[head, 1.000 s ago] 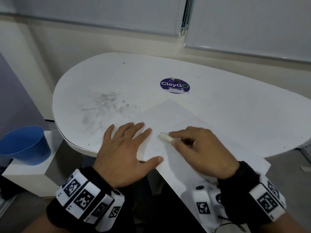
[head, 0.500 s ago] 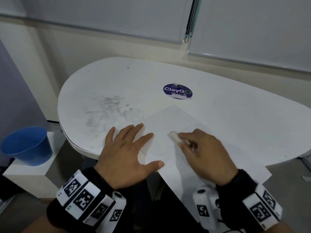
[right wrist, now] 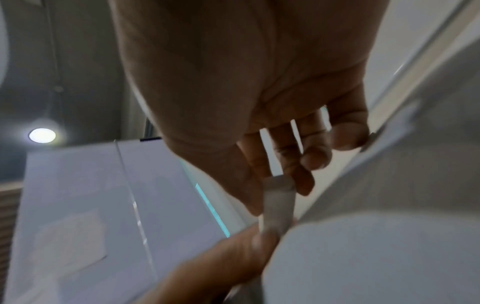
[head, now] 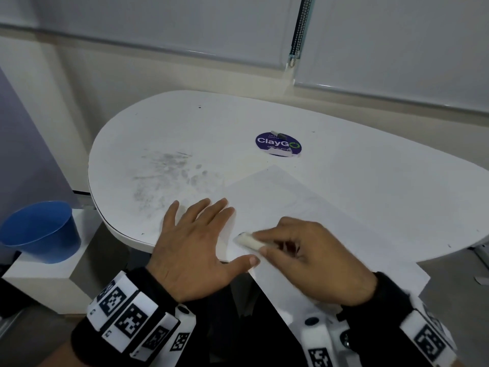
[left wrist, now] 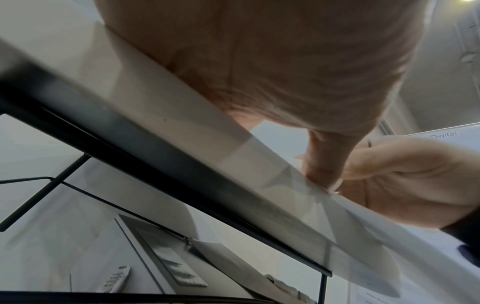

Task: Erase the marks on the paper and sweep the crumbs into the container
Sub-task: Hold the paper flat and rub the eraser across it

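Observation:
A white sheet of paper [head: 285, 205] lies turned on the white table [head: 370, 186], its near corner hanging over the front edge. My left hand [head: 195, 242] lies flat with straight fingers on the paper's left edge. My right hand [head: 304, 258] pinches a white eraser [head: 248, 241] between thumb and fingers and presses it on the paper just right of the left thumb. In the right wrist view the eraser [right wrist: 278, 205] shows between the fingertips, blurred. The blue container [head: 39, 231] stands off the table at lower left.
Grey smudges [head: 169, 178] mark the table left of the paper. A round purple ClayGo sticker [head: 277, 144] sits behind the paper. The container rests on a low white box [head: 47, 276] beside the table. Window blinds line the back wall.
The eraser went forward and right on the paper, then came back toward the left thumb. The left hand stayed flat in place.

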